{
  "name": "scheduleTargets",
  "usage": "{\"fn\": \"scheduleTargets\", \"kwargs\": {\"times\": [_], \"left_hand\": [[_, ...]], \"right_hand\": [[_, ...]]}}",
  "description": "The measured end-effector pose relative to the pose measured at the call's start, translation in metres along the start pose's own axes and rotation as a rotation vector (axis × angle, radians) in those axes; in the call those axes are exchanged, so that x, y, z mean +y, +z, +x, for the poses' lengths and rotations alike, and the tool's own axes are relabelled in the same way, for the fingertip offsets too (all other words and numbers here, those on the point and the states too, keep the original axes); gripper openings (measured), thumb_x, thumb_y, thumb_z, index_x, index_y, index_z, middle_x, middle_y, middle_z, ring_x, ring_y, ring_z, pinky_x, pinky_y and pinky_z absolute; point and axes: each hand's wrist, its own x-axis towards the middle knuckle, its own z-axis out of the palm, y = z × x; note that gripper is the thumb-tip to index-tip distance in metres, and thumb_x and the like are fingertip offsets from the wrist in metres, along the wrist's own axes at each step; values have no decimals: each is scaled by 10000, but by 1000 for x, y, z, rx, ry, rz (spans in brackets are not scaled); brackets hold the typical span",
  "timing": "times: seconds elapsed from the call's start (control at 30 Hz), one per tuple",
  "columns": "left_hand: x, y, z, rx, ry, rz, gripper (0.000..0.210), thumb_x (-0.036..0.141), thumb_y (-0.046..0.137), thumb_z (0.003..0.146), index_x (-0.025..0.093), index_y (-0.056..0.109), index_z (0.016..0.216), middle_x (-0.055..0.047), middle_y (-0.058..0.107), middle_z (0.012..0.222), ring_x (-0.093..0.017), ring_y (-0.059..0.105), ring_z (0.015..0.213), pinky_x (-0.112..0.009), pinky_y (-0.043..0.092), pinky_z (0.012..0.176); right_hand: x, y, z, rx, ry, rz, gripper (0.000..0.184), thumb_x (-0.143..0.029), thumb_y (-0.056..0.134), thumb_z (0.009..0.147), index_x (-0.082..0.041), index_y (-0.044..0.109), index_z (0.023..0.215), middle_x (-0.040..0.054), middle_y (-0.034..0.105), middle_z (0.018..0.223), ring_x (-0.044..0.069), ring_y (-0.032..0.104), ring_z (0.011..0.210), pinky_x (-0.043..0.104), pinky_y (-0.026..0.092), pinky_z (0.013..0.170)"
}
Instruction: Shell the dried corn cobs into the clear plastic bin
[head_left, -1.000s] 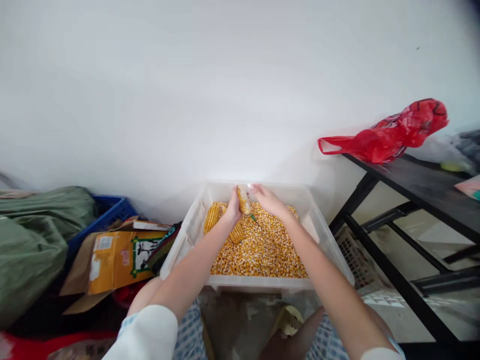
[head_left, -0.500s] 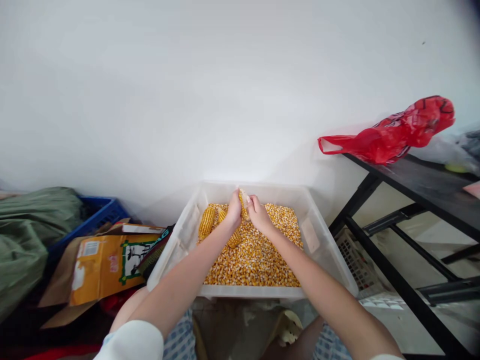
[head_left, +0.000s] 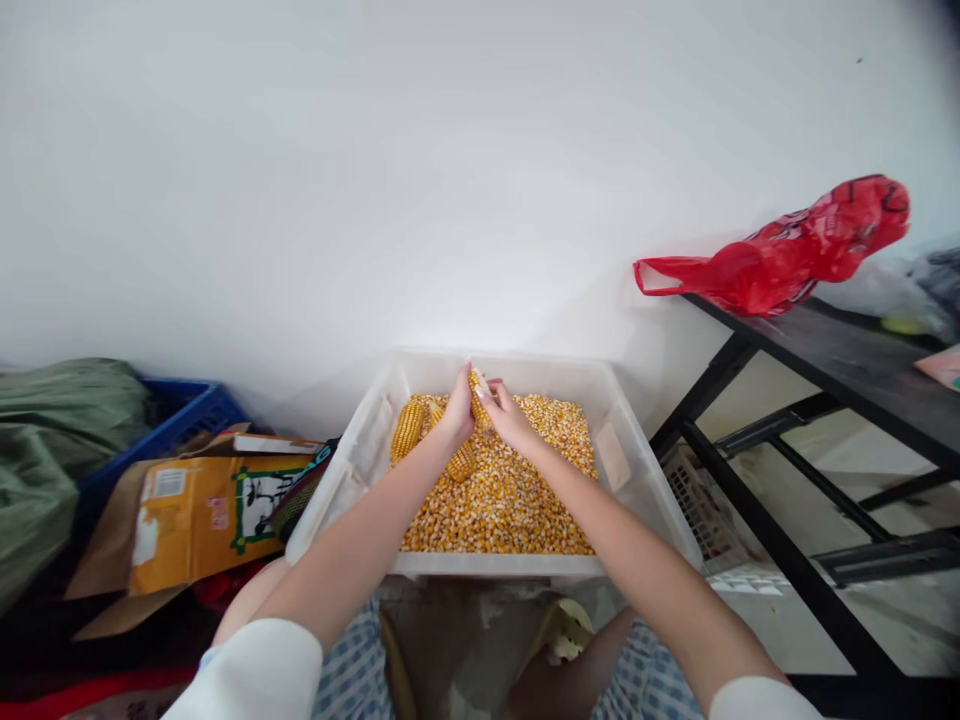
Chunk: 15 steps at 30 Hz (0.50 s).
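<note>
Between my two hands, above the far half of a translucent plastic tub, is a corn cob with yellow kernels and a pale bare patch. My left hand is wrapped round the cob's left side. From the right, my right hand closes on it, thumb against the kernels. Loose corn kernels cover the tub's bottom. A whole corn cob lies on them at the left, and another cob rests below my left hand, partly hidden by my forearm.
At the right stands a black-framed table with a red plastic bag hanging over its edge. A plastic basket sits under it. On the left are a yellow cardboard box, a blue crate and green cloth. A white wall rises behind.
My right hand has shifted closer to my left, its thumb now lying over the cob. The whole view has shifted slightly as the head moved.
</note>
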Motion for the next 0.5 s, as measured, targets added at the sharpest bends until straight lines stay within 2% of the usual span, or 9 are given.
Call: {"fn": "scheduleTargets", "kwargs": {"times": [0.13, 0.27, 0.37, 0.5], "left_hand": [[0, -2, 2, -25, -43, 62, 552, 630, 372, 731, 138, 614, 794, -69, 644, 670, -189, 615, 703, -278, 471, 679], [0, -1, 3, -51, -19, 120, 546, 595, 361, 751, 127, 637, 810, -72, 647, 665, -191, 614, 735, -271, 460, 725], [0, -1, 3, -30, 6, 141, 526, 570, 372, 758, 121, 641, 812, -78, 650, 662, -193, 611, 742, -277, 451, 748], [-6, -4, 5, -18, 28, 173, 496, 560, 396, 751, 123, 627, 790, -86, 656, 684, -194, 608, 739, -281, 449, 747]], "right_hand": [[-2, 2, -2, -15, 48, 44, 386, -556, 372, 827, -255, 420, 1064, 10, 564, 843, 117, 534, 515, 220, 410, 403], [-2, 4, -5, 34, 35, -31, 413, -581, 258, 852, -259, 431, 1043, -5, 547, 719, 123, 500, 453, 246, 412, 434], [-1, 6, -8, 97, 3, -115, 437, -572, 205, 867, -246, 447, 1027, 0, 532, 657, 153, 513, 482, 274, 418, 491], [1, 13, -13, 159, -18, -164, 465, -557, 165, 877, -234, 472, 1012, 33, 560, 730, 190, 553, 596, 302, 429, 563]]}}
